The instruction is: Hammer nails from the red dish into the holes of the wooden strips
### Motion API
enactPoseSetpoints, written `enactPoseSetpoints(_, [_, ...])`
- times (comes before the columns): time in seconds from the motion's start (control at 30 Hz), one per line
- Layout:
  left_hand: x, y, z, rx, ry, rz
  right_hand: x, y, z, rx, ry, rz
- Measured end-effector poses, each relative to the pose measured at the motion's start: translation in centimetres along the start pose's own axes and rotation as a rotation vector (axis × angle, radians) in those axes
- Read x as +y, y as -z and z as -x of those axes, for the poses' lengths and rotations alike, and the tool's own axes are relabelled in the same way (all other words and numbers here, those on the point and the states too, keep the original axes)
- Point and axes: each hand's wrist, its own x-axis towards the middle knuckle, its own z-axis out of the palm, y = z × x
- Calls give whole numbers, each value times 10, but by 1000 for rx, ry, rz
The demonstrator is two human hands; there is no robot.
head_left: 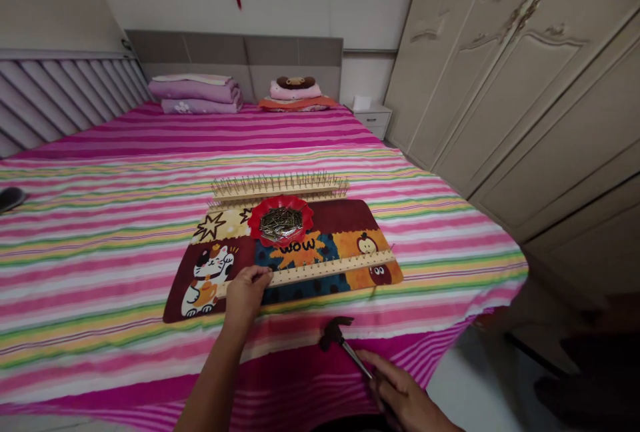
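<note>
A light wooden strip [327,269] with nails along its right part lies on a patterned mat [295,295]. My left hand [247,292] rests over the strip's left part, thumb and fingertips pinched together at its surface. What sits between those fingertips is too small to make out. My right hand [397,389] grips the handle of a claw hammer [337,332], whose dark head is in the air in front of the mat's near edge. Behind the strip, a red scalloped bowl [254,222] holds a heap of nails [281,224].
Nail-studded wooden strips [280,189] lie along the mat's far edge, points upward. The bed has a striped sheet [100,272]. Folded bedding [200,93] and a small pile [296,93] lie by the headboard [293,52]. A wardrobe [505,99] stands at right; a dark round object [11,199] is far left.
</note>
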Motion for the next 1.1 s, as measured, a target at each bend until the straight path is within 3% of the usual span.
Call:
enactPoseSetpoints(0.13, [4,1,3,-5,-4,-45,-43,-19,8,-31,102,2])
enactPoseSetpoints(0.37, [1,-3,5,6,-50,-91,-131,-54,-19,42,619,442])
enactPoseSetpoints(0.53, [-2,-4,5,13,-64,-84,-159,-74,-44,28,755,736])
enactPoseSetpoints(0.67, [-1,-4,5,15,-61,-182,-158,-77,-47,-29,718,784])
enactPoseSetpoints(0.77, [2,-4,6,-2,-60,-205,-152,-70,-29,-60,730,662])
enactPoseSetpoints(0.87, [3,0,5,-38,-27,-188,-137,-52,-5,-113,612,566])
enactPoseSetpoints(1.0, [5,14,-4,-107,32,-167,-89,-14,7,-190,450,505])
enactPoseSetpoints(1.1, [17,20,-20,-40,-3,-205,-37,12,-2,-176,345,433])
